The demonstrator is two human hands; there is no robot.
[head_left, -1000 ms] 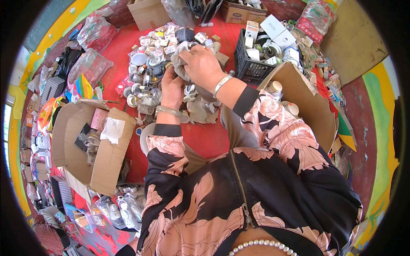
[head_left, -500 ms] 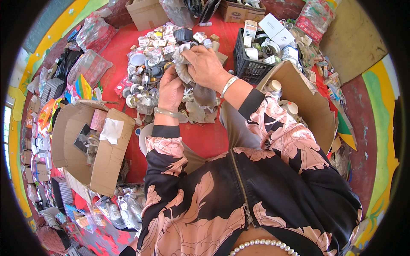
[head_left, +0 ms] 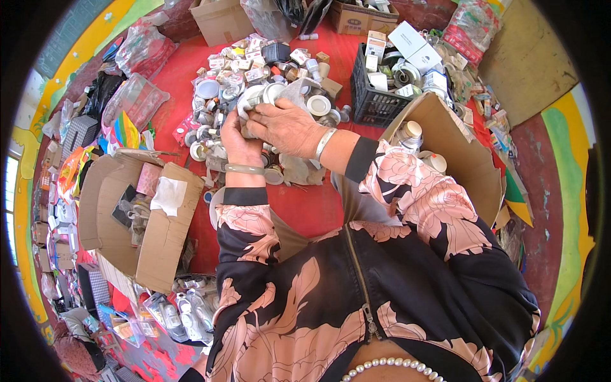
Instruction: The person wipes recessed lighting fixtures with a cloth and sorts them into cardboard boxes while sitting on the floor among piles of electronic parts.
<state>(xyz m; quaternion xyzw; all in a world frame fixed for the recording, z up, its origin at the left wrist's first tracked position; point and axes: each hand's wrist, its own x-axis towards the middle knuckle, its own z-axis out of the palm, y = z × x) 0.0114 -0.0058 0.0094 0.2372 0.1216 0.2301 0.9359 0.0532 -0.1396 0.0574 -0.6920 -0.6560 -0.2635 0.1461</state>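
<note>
Over a pile of small fittings (head_left: pixel 224 90), my left hand (head_left: pixel 240 141) and right hand (head_left: pixel 287 128) meet. Fingers of the left curl around a white round-rimmed piece (head_left: pixel 250 98), whose lower part is hidden by both hands. A light grey cloth (head_left: pixel 294 93) shows beyond the knuckles of my right hand, which is closed with its fingertips against the piece. How the cloth runs between the fingers is hidden. Just past the right hand lies a white ring-shaped fitting (head_left: pixel 319 106). Small cartons and a black box (head_left: pixel 275 52) lie at the pile's far side.
The pile rests on a red surface (head_left: pixel 181 63). A black plastic crate (head_left: pixel 375 102) of boxes and fittings stands at the right, beside an open cardboard box (head_left: pixel 468 149). Another open cardboard box (head_left: pixel 102 210) is at the left. Bags and cartons line the back.
Both hands have shifted slightly left, and the right has come lower over the left. The grey cloth, earlier bunched between them, now shows beyond the right hand; a white round-rimmed piece is visible in the grasp.
</note>
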